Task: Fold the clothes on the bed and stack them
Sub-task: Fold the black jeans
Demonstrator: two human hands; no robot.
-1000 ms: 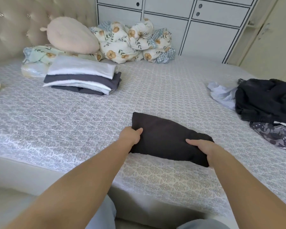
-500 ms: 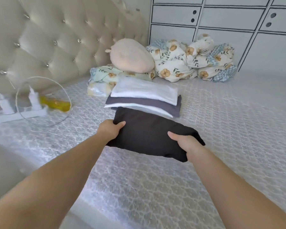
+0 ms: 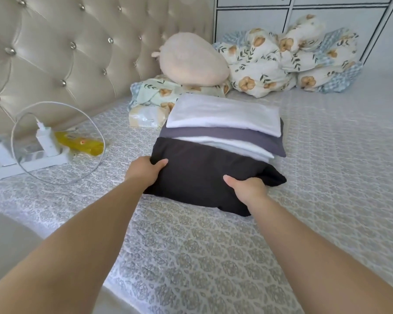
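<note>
The folded black fabric bundle (image 3: 204,175) sits on the patterned quilted bed cover (image 3: 213,257), its far edge against the stack of folded white and grey clothes (image 3: 225,125) behind it, perhaps overlapping the lowest layer. Left hand (image 3: 143,169) grips its left end, right hand (image 3: 247,189) its right end. Behind the stack lie the round cream plush cushion (image 3: 191,60) and crumpled floral duvet (image 3: 281,62). Left, by the tufted beige headboard (image 3: 55,53), lies the white power strip (image 3: 32,159) with 2 plugs

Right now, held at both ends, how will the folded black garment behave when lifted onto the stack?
The black garment probably sags between the left hand and right hand: its right corner already droops. It looks light, soft cloth. Its folds may slip open if dropped carelessly onto the stack.
</note>
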